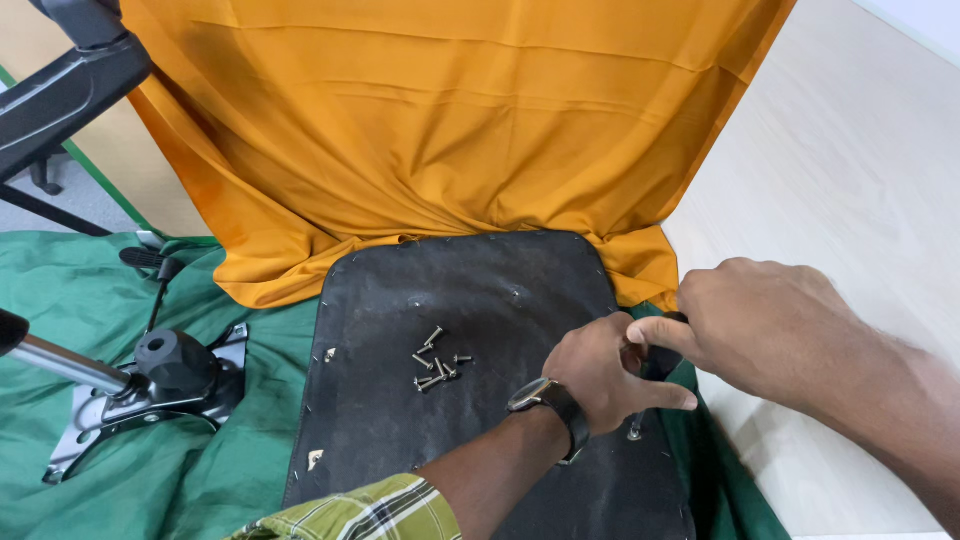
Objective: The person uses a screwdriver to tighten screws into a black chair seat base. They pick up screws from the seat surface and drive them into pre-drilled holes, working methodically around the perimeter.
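Note:
An upturned black chair seat (470,300) lies on green cloth, its underside facing up. My right hand (770,325) grips the dark handle of a screwdriver (660,360) held upright near the seat's right edge. My left hand (600,370), with a dark wristwatch, wraps around the tool's lower part, thumb pointing right. The tool's metal tip (635,432) meets the seat below my left hand. Several loose silver screws (437,366) lie in a small pile at the seat's middle, left of my hands.
A metal chair mechanism plate with a black knob (170,370) and a chrome gas cylinder (60,362) lies on the green cloth (120,290) at left. Orange fabric (440,120) drapes behind the seat. A black armrest (60,95) is top left; pale floor (850,170) lies right.

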